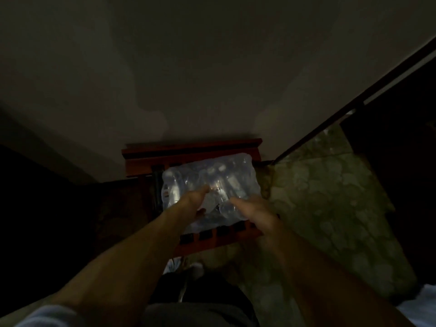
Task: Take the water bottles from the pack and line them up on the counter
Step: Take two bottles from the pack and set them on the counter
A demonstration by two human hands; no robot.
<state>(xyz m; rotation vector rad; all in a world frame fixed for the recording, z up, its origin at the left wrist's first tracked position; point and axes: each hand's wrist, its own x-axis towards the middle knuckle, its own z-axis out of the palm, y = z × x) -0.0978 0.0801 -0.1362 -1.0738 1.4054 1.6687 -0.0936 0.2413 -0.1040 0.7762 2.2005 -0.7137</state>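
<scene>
A shrink-wrapped pack of water bottles [210, 182] lies on a dark red wooden stand [188, 153] low against the wall, in dim light. Several clear bottles show through the plastic film. My left hand [193, 202] rests on the pack's near left part, index finger stretched over the film and thumb underneath a bottle top. My right hand [253, 208] lies on the pack's near right edge, fingers spread and blurred. Whether either hand grips a bottle is unclear.
A mottled greenish stone floor [330, 197] spreads to the right. A plain wall [188, 67] rises behind the stand. A dark frame edge [354, 100] runs diagonally at the right. My feet and dark trousers [193, 279] are below the stand.
</scene>
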